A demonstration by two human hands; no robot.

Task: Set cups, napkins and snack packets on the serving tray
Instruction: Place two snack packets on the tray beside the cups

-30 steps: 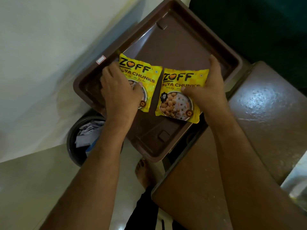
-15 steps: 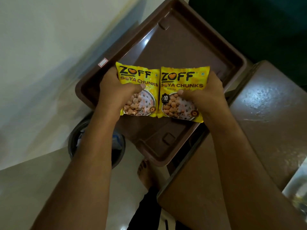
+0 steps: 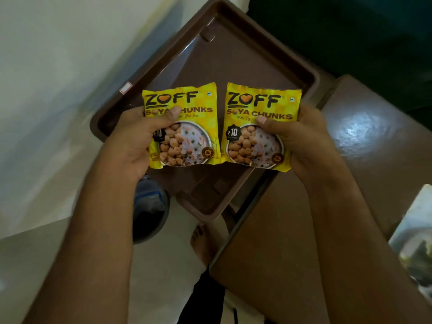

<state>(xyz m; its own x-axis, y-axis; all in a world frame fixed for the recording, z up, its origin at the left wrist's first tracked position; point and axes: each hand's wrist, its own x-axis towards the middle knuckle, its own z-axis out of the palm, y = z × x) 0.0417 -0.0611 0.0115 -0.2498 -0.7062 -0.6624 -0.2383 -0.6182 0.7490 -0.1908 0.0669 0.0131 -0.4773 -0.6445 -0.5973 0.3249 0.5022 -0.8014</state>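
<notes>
Two yellow snack packets printed "ZOFF Soya Chunks" are held side by side above the brown serving tray (image 3: 245, 50). My left hand (image 3: 133, 141) grips the left packet (image 3: 187, 127) by its left edge, thumb across the front. My right hand (image 3: 301, 139) grips the right packet (image 3: 252, 129) by its right edge, thumb on the front. Both packets face up toward me and hide the tray's middle. The visible part of the tray holds nothing. No cups or napkins are in view.
The tray rests partly on a brown table (image 3: 350, 183) at the right and overhangs the floor. A dark round bin (image 3: 152, 213) stands on the floor below my left hand. A bare foot (image 3: 202, 244) shows beneath. A pale wall fills the left.
Both hands lifted the packets off the tray and raised them toward the camera, side by side and upright; a second ago they were pressed flat on the tray.
</notes>
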